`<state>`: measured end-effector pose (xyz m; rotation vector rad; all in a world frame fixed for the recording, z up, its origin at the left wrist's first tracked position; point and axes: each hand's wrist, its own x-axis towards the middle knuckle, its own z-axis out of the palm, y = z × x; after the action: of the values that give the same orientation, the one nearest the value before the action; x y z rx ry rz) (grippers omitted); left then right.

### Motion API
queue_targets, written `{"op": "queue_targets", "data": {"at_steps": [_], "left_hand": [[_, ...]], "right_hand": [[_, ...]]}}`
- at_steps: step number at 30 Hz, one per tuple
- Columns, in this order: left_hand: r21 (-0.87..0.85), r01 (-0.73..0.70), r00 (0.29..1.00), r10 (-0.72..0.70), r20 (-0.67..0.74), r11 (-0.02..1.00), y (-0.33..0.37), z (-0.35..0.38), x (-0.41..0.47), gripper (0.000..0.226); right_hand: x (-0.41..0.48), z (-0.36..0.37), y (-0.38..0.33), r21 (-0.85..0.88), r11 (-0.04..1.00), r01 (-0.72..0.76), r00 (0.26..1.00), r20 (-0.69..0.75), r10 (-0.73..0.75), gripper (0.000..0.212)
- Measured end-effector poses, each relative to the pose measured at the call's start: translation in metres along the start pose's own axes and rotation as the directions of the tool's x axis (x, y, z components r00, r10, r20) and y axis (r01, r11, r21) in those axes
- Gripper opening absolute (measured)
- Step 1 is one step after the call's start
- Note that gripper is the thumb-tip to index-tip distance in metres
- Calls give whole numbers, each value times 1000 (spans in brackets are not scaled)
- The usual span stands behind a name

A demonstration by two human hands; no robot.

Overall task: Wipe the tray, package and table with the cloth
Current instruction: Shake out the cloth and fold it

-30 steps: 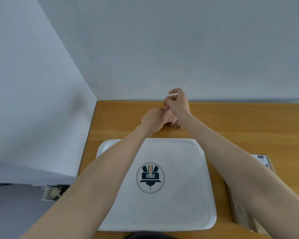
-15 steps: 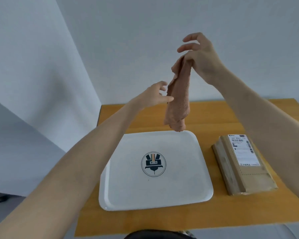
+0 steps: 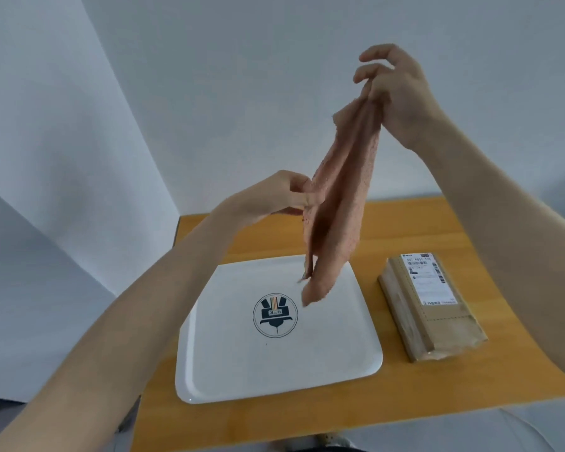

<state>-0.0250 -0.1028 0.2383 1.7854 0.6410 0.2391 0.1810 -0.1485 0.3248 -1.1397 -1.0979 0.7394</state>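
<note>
I see my right hand (image 3: pixel 397 93), upper right, pinching the pink terry cloth (image 3: pixel 336 203); my left hand (image 3: pixel 274 197) grips its edge mid-frame, above the white square tray (image 3: pixel 274 370) and the brown paper package (image 3: pixel 434 321) on the wooden table (image 3: pixel 470 380).

The tray (image 3: pixel 274 363) is lying on the table (image 3: pixel 388 230), toward its left side. The package (image 3: pixel 434 314) is sitting just right of it, apart. The cloth (image 3: pixel 336 210) is hanging above the tray's far edge.

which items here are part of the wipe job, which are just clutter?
Job: pink cloth, pinched by right hand and left hand; white tray; brown package; wooden table.

Lying about: nothing else on the table.
</note>
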Motion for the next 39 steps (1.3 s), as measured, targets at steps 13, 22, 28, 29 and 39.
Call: {"op": "queue_targets", "data": {"at_steps": [13, 22, 28, 29, 39], "left_hand": [[-246, 164, 958, -214, -191, 955, 51, 18, 3, 16], [-322, 88, 943, -183, -277, 943, 59, 4, -1, 28], [-331, 76, 911, -200, -361, 941, 51, -14, -10, 28], [-312, 82, 902, -204, -381, 947, 48, -20, -13, 29], [-178, 225, 790, -286, -543, 958, 19, -52, -30, 22]], "right_hand": [[-32, -16, 122, -5, 872, -489, 861, -161, 482, 23], [-116, 15, 175, 380, 346, -858, 488, 391, 780, 85], [-106, 19, 160, 520, 360, -774, 602, 430, 673, 62], [-102, 16, 153, 531, 396, -749, 634, 403, 660, 63], [-52, -30, 88, -133, 807, -576, 788, 174, 591, 32]]}}
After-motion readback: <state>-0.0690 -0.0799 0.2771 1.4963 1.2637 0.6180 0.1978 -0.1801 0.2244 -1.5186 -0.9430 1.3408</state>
